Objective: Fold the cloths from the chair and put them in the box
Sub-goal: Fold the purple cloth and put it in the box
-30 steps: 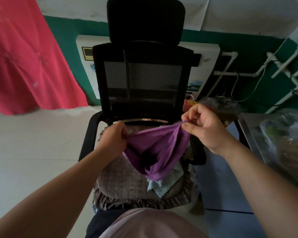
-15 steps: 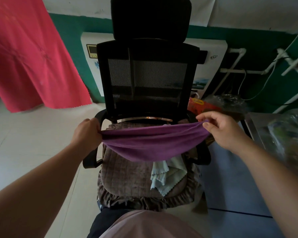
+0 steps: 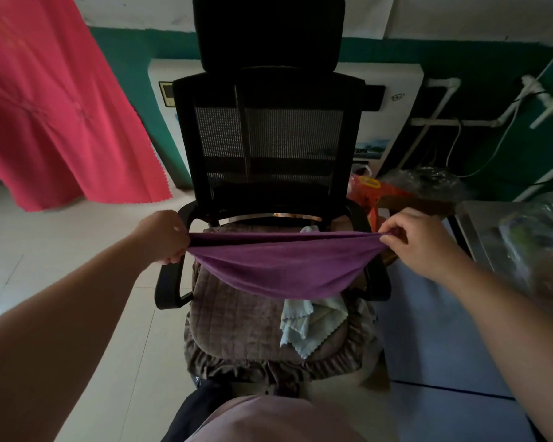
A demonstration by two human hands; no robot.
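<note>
Above the chair seat, the left hand [image 3: 165,236] is pinching one end of the purple cloth [image 3: 284,266] and the right hand [image 3: 419,240] is pinching the other, both with fingers curled tight on the fabric. Between them the cloth is stretching taut along its top edge, already doubled lengthwise it seems, while its belly is sagging toward the seat without plainly touching it.

Judging by this, the task is sitting near its start: one cloth is mid-fold, none is shown packed, and the box is not appearing anywhere in view, so where it stands cannot be told.

Below the purple cloth, a pale green cloth [image 3: 312,323] is lying crumpled on the brown quilted cushion [image 3: 237,317], toward the seat's front right corner, waiting its turn. A scrap of pale fabric [image 3: 310,229] is peeking over the taut edge near the seat's back right corner; whether it is a separate cloth cannot be told.

The black chair [image 3: 268,138] is rising behind with its mesh back, and its armrests are flanking the hands closely, so they could be catching the cloth ends. Further out, a red curtain [image 3: 55,110] is hanging to the left, and a metal desk [image 3: 479,218] is carrying plastic-wrapped clutter [image 3: 537,247] to the right.
</note>
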